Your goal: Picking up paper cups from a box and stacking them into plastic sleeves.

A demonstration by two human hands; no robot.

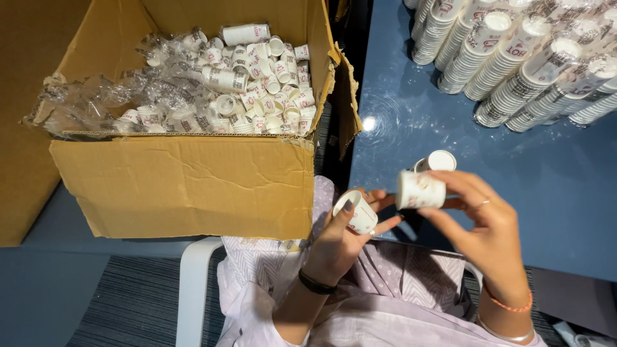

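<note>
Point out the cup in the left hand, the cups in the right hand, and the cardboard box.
Single paper cup (357, 214): head view, on its side wall.
Short stack of cups (420, 189): head view, on the outer cup's wall.
Cardboard box (186, 183): head view, on its front panel.

1. Table (553, 193): dark blue, glossy top, fills the right side; one bright spot of overhead light reflects near its left edge.
2. Floor (128, 302): grey carpet with fine ribbed stripes, lower left.
3. Chair (190, 289): white curved frame, seen from above at bottom centre.
4. Low blue surface (58, 222): matte, at the left.
5. Dark gap (350, 26): shadowed, beside the table's left edge.
</note>
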